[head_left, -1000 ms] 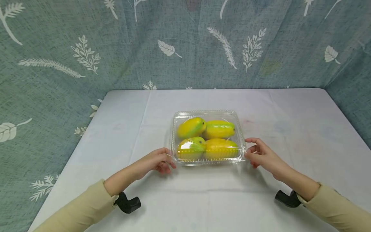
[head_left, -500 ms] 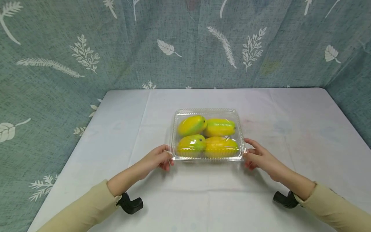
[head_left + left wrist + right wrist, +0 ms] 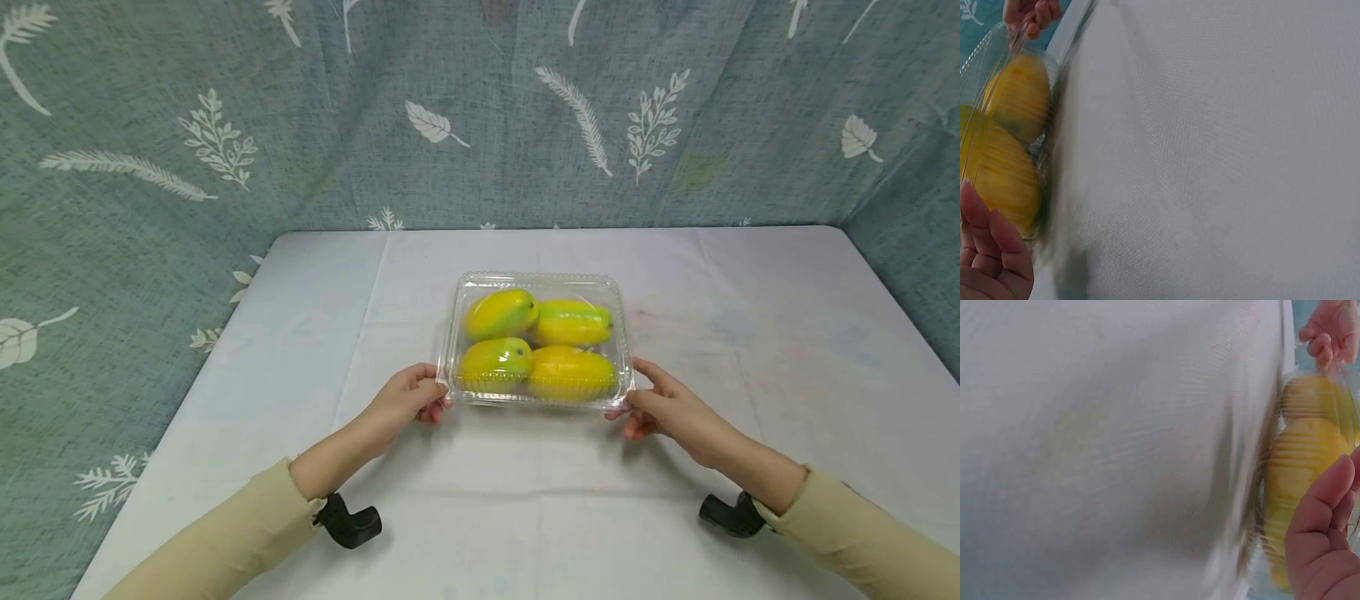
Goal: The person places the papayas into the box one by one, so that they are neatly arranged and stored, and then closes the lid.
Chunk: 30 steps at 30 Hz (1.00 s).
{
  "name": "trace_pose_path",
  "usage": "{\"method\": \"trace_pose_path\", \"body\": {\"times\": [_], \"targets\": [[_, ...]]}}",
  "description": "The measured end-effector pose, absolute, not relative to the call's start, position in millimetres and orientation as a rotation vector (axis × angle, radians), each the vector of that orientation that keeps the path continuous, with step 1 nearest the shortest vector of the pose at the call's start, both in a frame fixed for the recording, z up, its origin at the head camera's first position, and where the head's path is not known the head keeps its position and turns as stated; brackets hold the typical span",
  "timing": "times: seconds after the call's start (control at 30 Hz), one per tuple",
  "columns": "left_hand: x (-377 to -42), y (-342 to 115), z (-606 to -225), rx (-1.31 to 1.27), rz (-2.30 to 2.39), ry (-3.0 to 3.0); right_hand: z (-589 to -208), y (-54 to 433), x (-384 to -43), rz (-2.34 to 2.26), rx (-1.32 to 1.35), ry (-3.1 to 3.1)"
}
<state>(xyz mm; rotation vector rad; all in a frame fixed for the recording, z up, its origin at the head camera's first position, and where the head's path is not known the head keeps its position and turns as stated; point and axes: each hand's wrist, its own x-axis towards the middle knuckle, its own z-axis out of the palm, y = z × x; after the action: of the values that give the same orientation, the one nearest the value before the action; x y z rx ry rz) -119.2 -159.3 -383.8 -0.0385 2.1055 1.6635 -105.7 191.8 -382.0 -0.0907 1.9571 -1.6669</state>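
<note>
A clear plastic clamshell container [image 3: 538, 277] with its lid down is in the middle of the head view. Several yellow-green mangoes [image 3: 497, 367] lie inside it in two rows. My left hand [image 3: 405, 402] pinches the rim at the near left corner. At the near right corner, my right hand [image 3: 671, 414] pinches the rim between thumb and fingers. The left wrist view shows the left fingers [image 3: 979, 219] at the container's edge, beside the ribbed wall. In the right wrist view, the right thumb [image 3: 1322, 500] lies along that edge, and mangoes [image 3: 1304, 447] show through the plastic.
A white cloth covers the table [image 3: 780, 333] around the container. Behind and at the sides hangs a grey-green curtain [image 3: 487, 183] with white leaf prints. A black wrist-worn device [image 3: 352, 523] sits under each sleeve cuff.
The container has shifted a little toward the far side of the head view. Both hands have moved with it, and the right fingers have come further under its near right corner.
</note>
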Motion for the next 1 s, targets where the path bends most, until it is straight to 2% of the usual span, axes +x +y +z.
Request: {"method": "trace_pose_path", "body": {"times": [0.53,1.0], "targets": [[-125.2,-151.9,-386.1,-0.088,1.764,2.118,-388.2,190.4,-116.9,-1.744,-0.139,1.863],[-122.0,-154.5,-381.3,-0.090,1.742,2.130,-382.9,198.1,-125.7,-1.553,-0.327,1.856]]}}
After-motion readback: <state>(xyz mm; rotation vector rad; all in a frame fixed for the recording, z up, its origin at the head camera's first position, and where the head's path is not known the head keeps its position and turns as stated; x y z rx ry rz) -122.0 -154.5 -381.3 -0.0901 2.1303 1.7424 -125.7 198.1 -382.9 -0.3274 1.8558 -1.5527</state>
